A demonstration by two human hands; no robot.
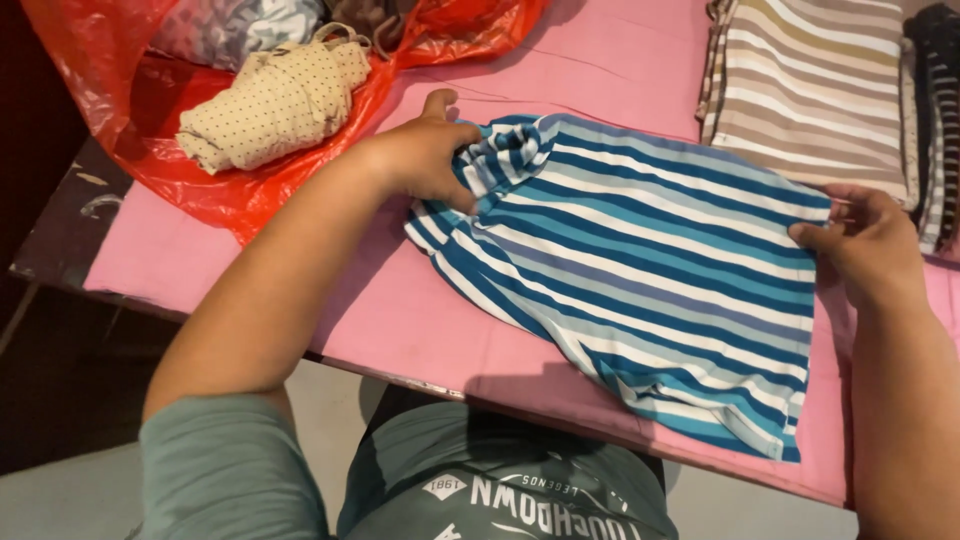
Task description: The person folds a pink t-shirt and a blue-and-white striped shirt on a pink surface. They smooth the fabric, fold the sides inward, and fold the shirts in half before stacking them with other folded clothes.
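By the table's far left corner sits a red bag of clothes. The left hand pinches bunched cloth of the blue striped shirt; the right hand, fingers loosely curled, holds its right edge. The hem overhangs the near edge and might slide off.

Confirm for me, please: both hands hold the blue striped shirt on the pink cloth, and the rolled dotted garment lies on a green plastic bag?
Not quite: in the head view the rolled dotted garment lies on a red plastic bag, not a green one. The rest holds.
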